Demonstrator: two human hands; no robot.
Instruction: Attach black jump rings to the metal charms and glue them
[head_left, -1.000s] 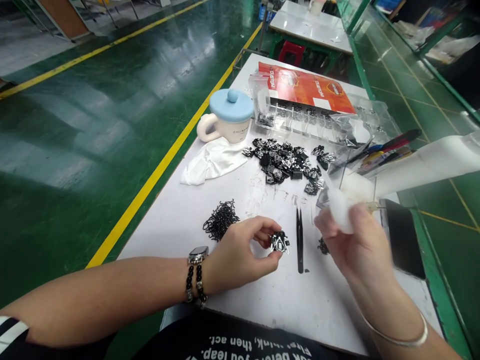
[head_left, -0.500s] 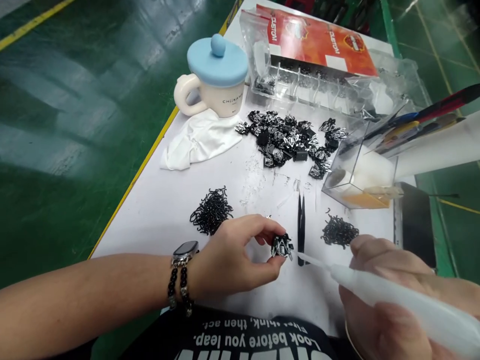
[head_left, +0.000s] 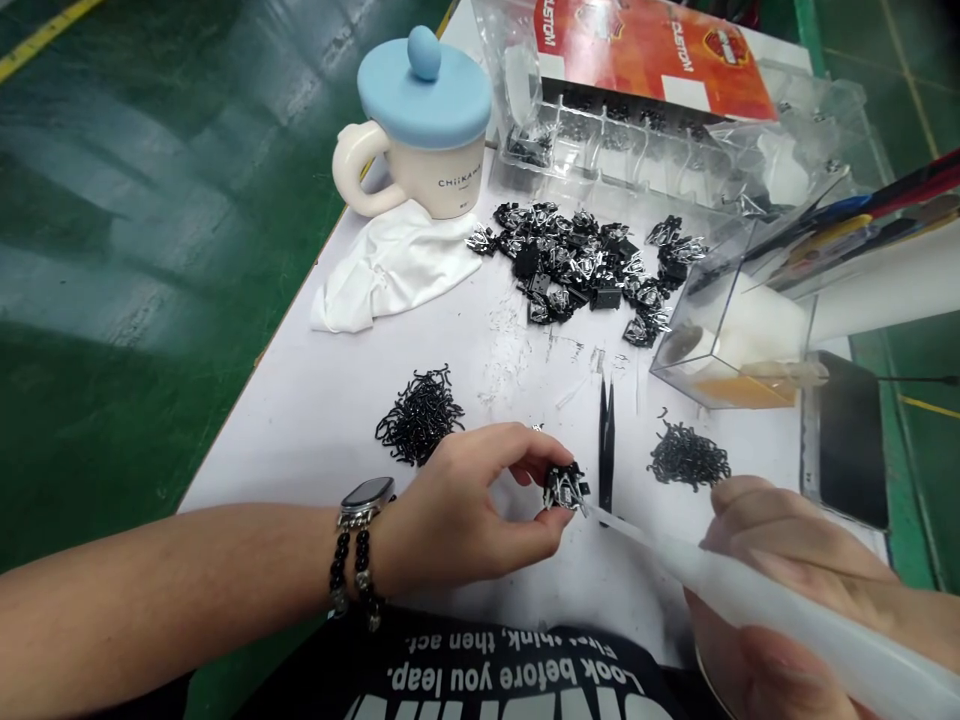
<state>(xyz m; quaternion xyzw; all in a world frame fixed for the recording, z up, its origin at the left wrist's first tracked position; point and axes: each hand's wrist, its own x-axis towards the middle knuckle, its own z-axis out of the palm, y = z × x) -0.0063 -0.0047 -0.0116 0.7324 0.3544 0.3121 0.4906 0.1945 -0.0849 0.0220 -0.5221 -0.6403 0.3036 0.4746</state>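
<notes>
- The white bench (head_left: pixel 300 440) runs diagonally, with its left edge dropping to the green floor (head_left: pixel 150 250); its near edge passes under the person's forearms.
- The left hand (head_left: pixel 457 510) sits near that near edge, its grip pressed together: thumb and forefinger pinch a small black-and-silver metal part (head_left: pixel 566 488), which hangs over the bench between the hands. The part is spiky and angular, and its exact shape is hard to make out.
- The right hand (head_left: pixel 780 590) has its fingers closed around a white plastic squeeze bottle (head_left: pixel 765 600). The bottle's thin nozzle ends just beside the part; whether they touch cannot be told.
- Black tweezers (head_left: pixel 606 440) lie just beyond the part, and a pile of black wire hooks (head_left: pixel 688 456) lies to their right, a second pile (head_left: pixel 418 415) to their left.
- Farther up are a heap of black-and-silver parts (head_left: pixel 577 265), a transparent compartment tray (head_left: pixel 600 130) and a transparent box (head_left: pixel 731 340) with a sponge.
- Along the left side stand a mug with a blue lid (head_left: pixel 420 120) and a white cloth (head_left: pixel 390 270).
</notes>
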